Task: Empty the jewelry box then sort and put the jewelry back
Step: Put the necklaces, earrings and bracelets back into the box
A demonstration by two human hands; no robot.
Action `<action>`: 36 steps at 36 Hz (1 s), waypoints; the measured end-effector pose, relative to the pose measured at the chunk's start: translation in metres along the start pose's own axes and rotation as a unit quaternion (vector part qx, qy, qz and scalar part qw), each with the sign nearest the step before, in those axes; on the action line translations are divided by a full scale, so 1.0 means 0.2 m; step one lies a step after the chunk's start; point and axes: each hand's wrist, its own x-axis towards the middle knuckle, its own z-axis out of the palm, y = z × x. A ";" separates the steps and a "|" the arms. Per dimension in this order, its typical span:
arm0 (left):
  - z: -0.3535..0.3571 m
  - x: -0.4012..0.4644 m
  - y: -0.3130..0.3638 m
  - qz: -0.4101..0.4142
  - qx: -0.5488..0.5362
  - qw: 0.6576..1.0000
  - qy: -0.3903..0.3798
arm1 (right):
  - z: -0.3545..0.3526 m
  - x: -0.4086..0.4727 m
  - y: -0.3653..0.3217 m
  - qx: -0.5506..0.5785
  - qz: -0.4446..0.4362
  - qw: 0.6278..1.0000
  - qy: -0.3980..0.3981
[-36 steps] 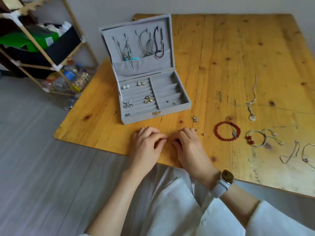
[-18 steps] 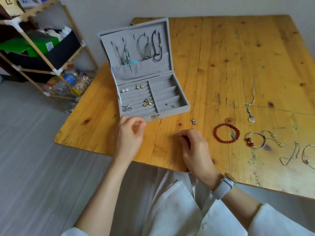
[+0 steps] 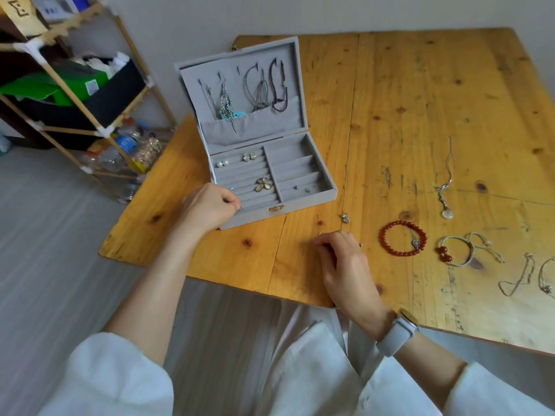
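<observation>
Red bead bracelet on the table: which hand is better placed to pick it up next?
Right. The right hand rests on the table just beside the red bead bracelet and seems free. The left hand is at the jewelry box's front-left corner, pinching something small.

The left hand (image 3: 210, 207) covers the lower left corner of the jewelry box (image 3: 318, 195), and whatever its curled fingertips pinch there is too small to make out. The right hand (image 3: 345, 265) hides anything under its bent fingers near the centre of the frame. At the right edge, a silver chain (image 3: 545, 277) is cut off, and the shelf rack (image 3: 75, 94) runs out at upper left.
</observation>
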 end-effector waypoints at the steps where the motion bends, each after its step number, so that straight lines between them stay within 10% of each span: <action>1: 0.00 0.00 0.00 -0.003 0.006 1.000 -0.002 | 0.00 0.00 0.00 0.000 0.000 1.000 -0.001; 21: 0.02 0.03 0.06 0.006 -0.002 1.000 0.017 | -0.03 0.00 -0.03 0.015 0.012 1.000 -0.016; 30: 0.21 -0.09 -0.07 0.067 -0.104 0.944 0.305 | -0.06 0.31 -0.20 0.077 -0.008 0.995 -0.059; 36: 0.33 -0.12 -0.12 0.020 -0.186 0.940 0.286 | 0.03 0.65 -0.30 -0.002 -0.021 0.975 -0.221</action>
